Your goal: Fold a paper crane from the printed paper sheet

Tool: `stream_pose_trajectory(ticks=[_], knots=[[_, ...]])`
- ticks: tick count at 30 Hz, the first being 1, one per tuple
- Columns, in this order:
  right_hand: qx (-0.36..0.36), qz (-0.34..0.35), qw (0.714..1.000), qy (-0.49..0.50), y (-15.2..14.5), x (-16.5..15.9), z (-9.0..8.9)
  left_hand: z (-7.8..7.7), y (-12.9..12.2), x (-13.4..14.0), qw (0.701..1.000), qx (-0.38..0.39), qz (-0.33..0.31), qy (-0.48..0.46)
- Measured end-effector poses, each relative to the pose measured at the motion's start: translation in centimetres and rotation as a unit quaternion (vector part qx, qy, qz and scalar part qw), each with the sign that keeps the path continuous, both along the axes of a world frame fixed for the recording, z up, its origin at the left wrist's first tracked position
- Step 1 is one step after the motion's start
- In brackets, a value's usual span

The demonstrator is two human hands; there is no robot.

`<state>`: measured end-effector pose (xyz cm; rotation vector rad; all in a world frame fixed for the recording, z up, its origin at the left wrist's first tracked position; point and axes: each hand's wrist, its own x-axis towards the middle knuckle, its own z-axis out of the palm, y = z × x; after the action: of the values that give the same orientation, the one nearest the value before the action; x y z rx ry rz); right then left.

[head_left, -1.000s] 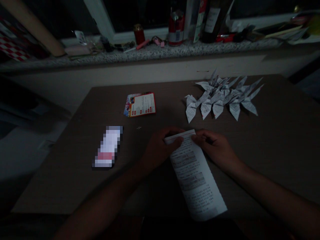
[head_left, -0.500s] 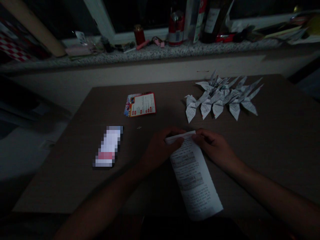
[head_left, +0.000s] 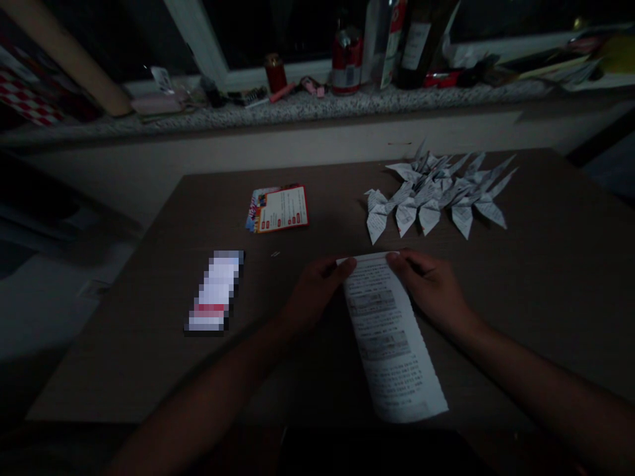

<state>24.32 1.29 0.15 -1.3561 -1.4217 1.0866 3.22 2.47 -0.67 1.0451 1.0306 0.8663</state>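
Observation:
A strip of printed paper [head_left: 384, 337] hangs toward me over the near part of the table, its lower end curling. At its top left corner my left hand [head_left: 320, 284] pinches it, thumb on the printed face and fingers behind. My right hand [head_left: 429, 281] grips the top right corner the same way. The paper's right edge looks rough and torn. Just beyond my hands lies a cluster of folded paper cranes [head_left: 429, 198], made from similar printed paper.
On the dark table [head_left: 163, 377] a phone [head_left: 215, 291] with a lit, blurred screen lies at left. A stack of printed cards [head_left: 278, 209] lies farther back. Along the granite windowsill [head_left: 297, 109] stand a red can [head_left: 346, 63], a dark bottle [head_left: 415, 49] and small clutter.
Both thumbs have slid apart to the paper's top corners. The top edge now lies flatter between them, and the sheet has shifted slightly right and away from me.

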Motion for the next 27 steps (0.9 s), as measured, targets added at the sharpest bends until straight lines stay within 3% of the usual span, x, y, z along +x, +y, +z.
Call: stream_pose_trajectory(ticks=[12, 20, 27], knots=[[0.018, -0.016, 0.999, -0.031, 0.3, 0.2, 0.1, 0.0, 0.4, -0.6, 0.999, 0.027, -0.005, -0.017], [0.007, -0.011, 0.999, -0.031, 0.6, 0.7, -0.2, 0.8, 0.5, -0.9, 0.994, 0.079, -0.037, 0.067], [0.024, -0.014, 0.998, -0.055, 0.7, 0.8, -0.5, 1.3, 0.8, -0.9, 0.985, 0.109, -0.023, 0.128]])
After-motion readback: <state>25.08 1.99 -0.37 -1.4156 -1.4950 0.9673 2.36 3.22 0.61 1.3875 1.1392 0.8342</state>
